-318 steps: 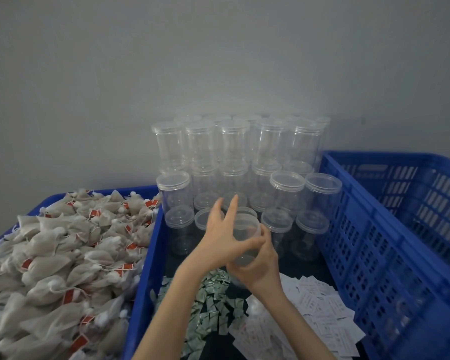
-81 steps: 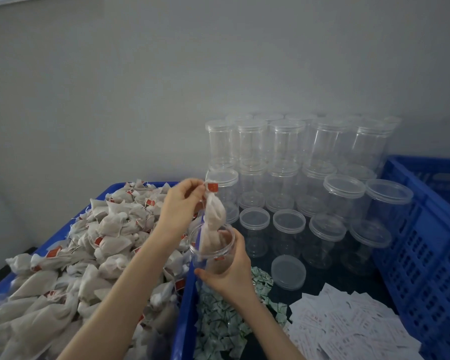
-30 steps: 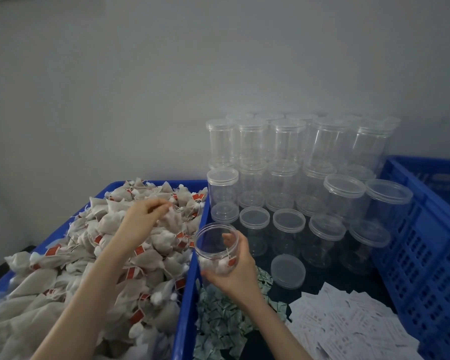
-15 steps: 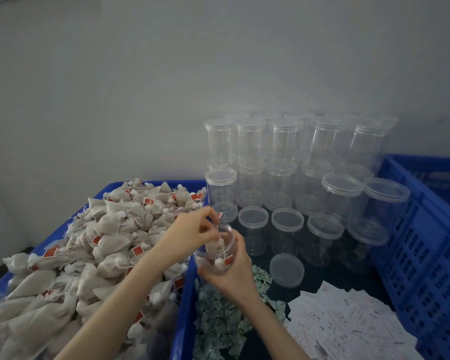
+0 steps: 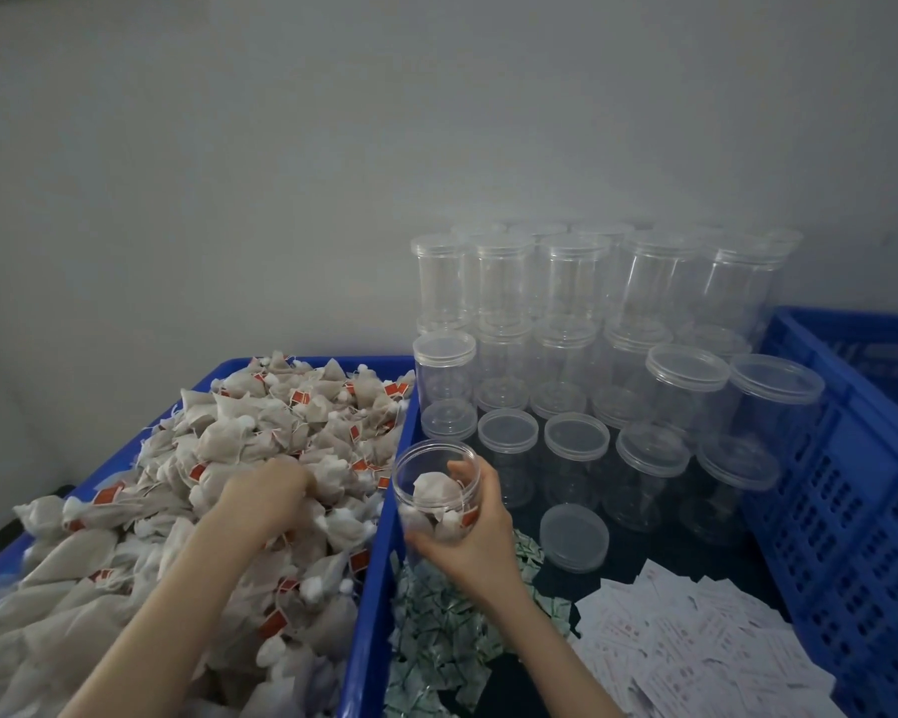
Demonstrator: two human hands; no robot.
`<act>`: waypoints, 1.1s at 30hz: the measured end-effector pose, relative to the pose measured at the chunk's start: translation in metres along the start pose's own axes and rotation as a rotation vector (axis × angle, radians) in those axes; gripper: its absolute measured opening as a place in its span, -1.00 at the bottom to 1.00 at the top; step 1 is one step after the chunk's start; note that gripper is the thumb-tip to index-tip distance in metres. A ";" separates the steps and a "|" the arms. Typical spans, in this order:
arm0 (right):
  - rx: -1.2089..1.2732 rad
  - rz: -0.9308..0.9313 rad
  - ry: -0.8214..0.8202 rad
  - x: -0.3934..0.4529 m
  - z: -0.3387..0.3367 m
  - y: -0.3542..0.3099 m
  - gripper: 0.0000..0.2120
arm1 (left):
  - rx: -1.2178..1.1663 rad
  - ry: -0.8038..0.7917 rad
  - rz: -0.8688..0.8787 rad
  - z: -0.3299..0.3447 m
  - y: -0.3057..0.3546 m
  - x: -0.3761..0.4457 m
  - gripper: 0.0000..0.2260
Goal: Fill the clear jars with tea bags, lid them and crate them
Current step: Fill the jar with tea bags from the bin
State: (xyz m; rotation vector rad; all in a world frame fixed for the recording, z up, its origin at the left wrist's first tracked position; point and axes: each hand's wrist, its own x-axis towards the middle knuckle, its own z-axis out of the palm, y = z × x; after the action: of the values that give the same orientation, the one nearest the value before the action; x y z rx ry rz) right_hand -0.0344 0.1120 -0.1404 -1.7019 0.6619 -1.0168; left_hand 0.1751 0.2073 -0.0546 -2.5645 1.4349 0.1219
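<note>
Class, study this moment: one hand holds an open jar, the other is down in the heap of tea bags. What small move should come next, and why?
Probably the left hand should pinch one tea bag from the heap and carry it to the open jar, which the right hand holds upright. The jar holds only a few bags, and its lid lies loose beside it.

Both hands point(image 5: 268, 492) point(image 5: 470, 531) extended, fingers curled

The left hand point(image 5: 268, 492) has left the jar point(image 5: 436, 492) and returned to the tea-bag pile point(image 5: 260, 432).
</note>
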 end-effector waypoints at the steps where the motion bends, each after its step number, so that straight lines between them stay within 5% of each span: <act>1: 0.000 0.001 -0.007 0.000 0.000 0.000 -0.17 | 0.008 -0.007 0.008 0.006 0.000 0.001 -0.70; 7: -0.008 0.006 -0.033 -0.001 0.002 -0.002 -0.12 | 0.051 0.125 -0.041 -0.001 0.000 0.002 -0.83; 13: -0.004 0.007 -0.047 0.001 0.001 0.002 -0.13 | -0.537 0.466 0.191 -0.046 0.016 -0.018 -0.83; 17: 0.011 0.009 -0.027 0.003 0.001 0.004 -0.14 | -0.793 0.436 0.391 -0.071 0.055 -0.028 -0.87; 25: 0.007 -0.010 0.047 0.005 -0.020 0.007 -0.15 | -0.538 0.284 0.497 -0.058 0.107 -0.012 -0.96; 30: -0.009 -0.022 0.116 -0.001 -0.034 0.018 -0.20 | -0.249 0.446 0.537 -0.050 0.131 -0.007 -0.88; 33: -0.053 -0.037 0.112 -0.005 -0.041 0.024 -0.16 | -0.155 0.165 0.603 -0.046 0.143 -0.007 -0.80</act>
State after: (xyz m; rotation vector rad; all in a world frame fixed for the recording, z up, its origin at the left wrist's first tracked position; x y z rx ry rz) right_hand -0.0714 0.0884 -0.1585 -1.7184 0.7376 -1.1362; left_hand 0.0485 0.1301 -0.0279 -2.1996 2.3034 0.1131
